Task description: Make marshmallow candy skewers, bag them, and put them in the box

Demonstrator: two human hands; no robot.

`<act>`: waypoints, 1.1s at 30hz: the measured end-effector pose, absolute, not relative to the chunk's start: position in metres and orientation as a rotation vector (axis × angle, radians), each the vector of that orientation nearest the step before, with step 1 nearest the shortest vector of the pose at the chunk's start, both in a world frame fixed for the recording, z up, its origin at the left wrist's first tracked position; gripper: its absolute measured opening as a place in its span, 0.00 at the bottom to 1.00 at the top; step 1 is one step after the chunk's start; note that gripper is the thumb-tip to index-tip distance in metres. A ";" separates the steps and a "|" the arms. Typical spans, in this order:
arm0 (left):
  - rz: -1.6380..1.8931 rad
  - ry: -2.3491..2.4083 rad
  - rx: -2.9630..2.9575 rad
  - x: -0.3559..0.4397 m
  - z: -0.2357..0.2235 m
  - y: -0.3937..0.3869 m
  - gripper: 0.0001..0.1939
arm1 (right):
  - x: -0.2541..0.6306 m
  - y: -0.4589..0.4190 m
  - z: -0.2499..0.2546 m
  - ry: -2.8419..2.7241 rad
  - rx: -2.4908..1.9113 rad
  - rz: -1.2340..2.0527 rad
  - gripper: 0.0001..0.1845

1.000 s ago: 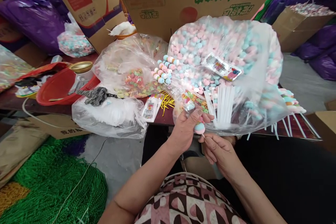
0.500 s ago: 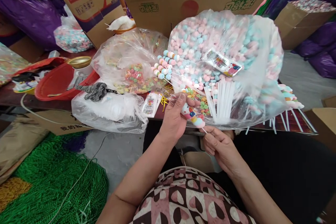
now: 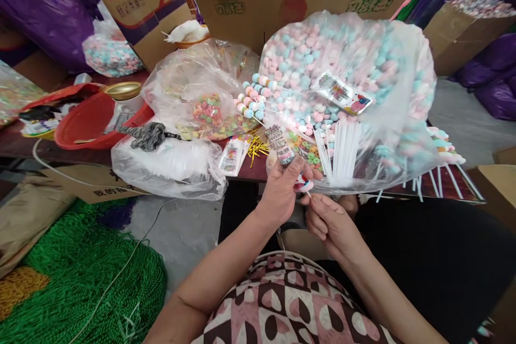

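Head view. Left hand [image 3: 278, 193] grasping a wrapped skewer [image 3: 303, 185] about its middle; right hand [image 3: 332, 220] pinching the thin pale stick at its lower end. Skewer located between the hands, at the table's near edge, tilted; clear printed wrapper [image 3: 278, 142] projects above the left thumb, glossy, with dense dark lettering. Left fingers hide most of the candy.

Materials: large clear bag [image 3: 298, 59], crinkled, filled with soft rounded pink, blue and white pieces; flat printed packet [image 3: 342, 92] lying on it. White sticks [image 3: 346, 153], straight and slender, bundled in front. Ring-shaped gummies [image 3: 308, 150] just beyond the left hand. Gold ties [image 3: 257, 146], thin and shiny, beside a stack of packets [image 3: 233, 156].

Surface: dark red tabletop [image 3: 258, 172], mostly covered. Floor [image 3: 181, 236] grey; green stringy heap [image 3: 121, 279] at lower left.

Surroundings: red basin [image 3: 86, 123] on the table, grey knotted cloth [image 3: 149, 137] near it on a translucent bag [image 3: 173, 172]. Tall cardboard box [image 3: 258, 5] with green characters blocks the view behind; purple bags [image 3: 44, 16] at far left.
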State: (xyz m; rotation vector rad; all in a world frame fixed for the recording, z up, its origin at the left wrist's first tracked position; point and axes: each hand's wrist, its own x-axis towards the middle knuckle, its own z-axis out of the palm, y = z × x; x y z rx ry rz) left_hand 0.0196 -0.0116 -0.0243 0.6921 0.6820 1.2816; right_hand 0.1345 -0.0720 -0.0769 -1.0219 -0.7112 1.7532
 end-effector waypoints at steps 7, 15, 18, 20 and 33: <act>1.352 0.675 0.691 0.016 -0.018 -0.005 0.17 | 0.138 -0.074 -0.074 -0.869 -1.259 1.327 0.18; 1.225 0.579 0.683 -0.002 -0.026 -0.010 0.24 | 0.140 -0.079 -0.074 -0.869 -1.149 1.621 0.19; 1.304 0.582 0.666 -0.013 -0.019 0.000 0.24 | 0.145 -0.079 -0.075 -0.930 -1.142 1.715 0.20; 1.335 0.632 0.644 -0.012 -0.018 0.002 0.20 | 0.144 -0.078 -0.076 -0.970 -1.192 1.695 0.21; 1.150 0.673 0.636 0.016 -0.042 -0.022 0.24 | 0.126 -0.073 -0.071 -0.805 -1.131 1.609 0.18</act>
